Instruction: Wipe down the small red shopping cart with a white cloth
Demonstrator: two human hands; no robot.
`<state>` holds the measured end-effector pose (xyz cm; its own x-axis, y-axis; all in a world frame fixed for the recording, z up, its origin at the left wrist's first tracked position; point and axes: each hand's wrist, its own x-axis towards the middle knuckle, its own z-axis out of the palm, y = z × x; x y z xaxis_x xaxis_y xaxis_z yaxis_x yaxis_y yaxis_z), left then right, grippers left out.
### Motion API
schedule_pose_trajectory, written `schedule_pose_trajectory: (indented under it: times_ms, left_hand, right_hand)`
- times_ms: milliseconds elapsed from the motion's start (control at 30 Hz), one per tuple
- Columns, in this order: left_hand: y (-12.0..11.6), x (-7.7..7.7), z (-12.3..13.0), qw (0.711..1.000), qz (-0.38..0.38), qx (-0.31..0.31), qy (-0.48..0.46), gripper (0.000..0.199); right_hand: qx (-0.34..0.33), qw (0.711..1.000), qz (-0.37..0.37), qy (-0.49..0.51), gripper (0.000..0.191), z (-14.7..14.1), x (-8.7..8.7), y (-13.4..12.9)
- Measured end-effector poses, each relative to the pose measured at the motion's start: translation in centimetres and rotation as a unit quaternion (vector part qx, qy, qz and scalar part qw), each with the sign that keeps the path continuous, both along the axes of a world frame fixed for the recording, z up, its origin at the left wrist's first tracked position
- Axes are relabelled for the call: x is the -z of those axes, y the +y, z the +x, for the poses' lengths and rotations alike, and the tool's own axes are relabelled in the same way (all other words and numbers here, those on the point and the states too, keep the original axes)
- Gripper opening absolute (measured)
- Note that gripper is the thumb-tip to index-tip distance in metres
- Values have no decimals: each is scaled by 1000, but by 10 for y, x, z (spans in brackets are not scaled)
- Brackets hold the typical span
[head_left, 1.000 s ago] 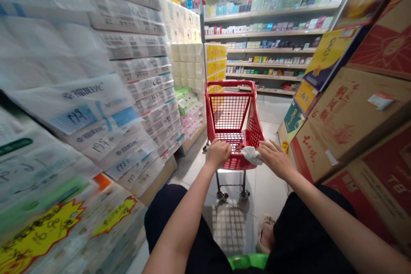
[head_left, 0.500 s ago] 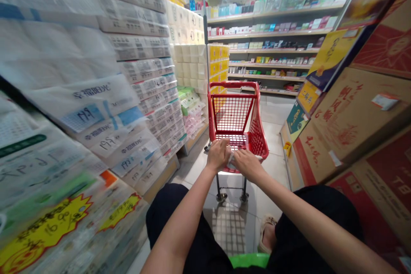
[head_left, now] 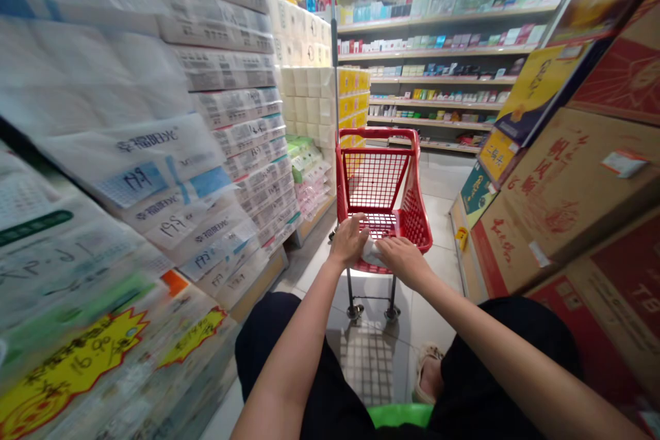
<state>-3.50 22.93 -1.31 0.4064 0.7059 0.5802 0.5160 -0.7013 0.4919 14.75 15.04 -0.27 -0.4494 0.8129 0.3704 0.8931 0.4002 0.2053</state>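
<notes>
A small red shopping cart (head_left: 375, 179) with a mesh basket stands in front of my knees. My left hand (head_left: 348, 242) is at its near edge, fingers stretched and somewhat apart, thumb side toward the middle. Beside it, my right hand (head_left: 405, 260) bends over the same edge, fingers close together and pressed on a crumpled white piece (head_left: 372, 251) that looks like a tissue. This piece shows between the two hands; much of it is hidden by the right fingers. Whether the left thumb touches it, I cannot tell.
Stacked tissue packs (head_left: 242, 144) with price signs (head_left: 77, 364) line the left. Cardboard boxes (head_left: 567, 179) rise on the right. A thin metal pole (head_left: 334, 48) stands behind the cart's left side. Shelves of small goods (head_left: 427, 79) are at the back. Something green (head_left: 399, 415) shows beneath me.
The fingers of my left hand have spread and drawn slightly away from the right hand, widening the gap where the white piece shows. The cart has stayed in nearly the same place.
</notes>
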Motion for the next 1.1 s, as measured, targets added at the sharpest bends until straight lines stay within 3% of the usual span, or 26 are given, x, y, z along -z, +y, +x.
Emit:
schedule_pose_trajectory:
  times_ms: [200, 300, 500, 633, 833, 967, 1100]
  left_hand:
    - [5, -4, -8, 999, 32, -10, 42, 36]
    - [8, -5, -10, 998, 44, -6, 49, 35]
    - [10, -7, -10, 995, 73, -32, 67, 38]
    - [2, -7, -5, 992, 74, -66, 80, 34]
    - [-11, -4, 3, 994, 47, -60, 76, 33]
    - [-6, -2, -4, 991, 23, -99, 89, 40]
    - [0, -2, -8, 989, 24, -87, 116, 50]
  right_hand:
    - [-39, 998, 30, -26, 16, 64, -18, -18]
    - [-52, 998, 30, -36, 16, 77, -22, -17]
    - [-6, 999, 35, -32, 11, 58, -9, -6]
    - [5, 998, 54, -36, 15, 28, -2, -1]
    - [16, 997, 77, -5, 23, -21, 6, 3]
    - [-27, 998, 58, 17, 21, -18, 3, 3]
    - [-81, 996, 42, 3, 21, 6, -6, 4]
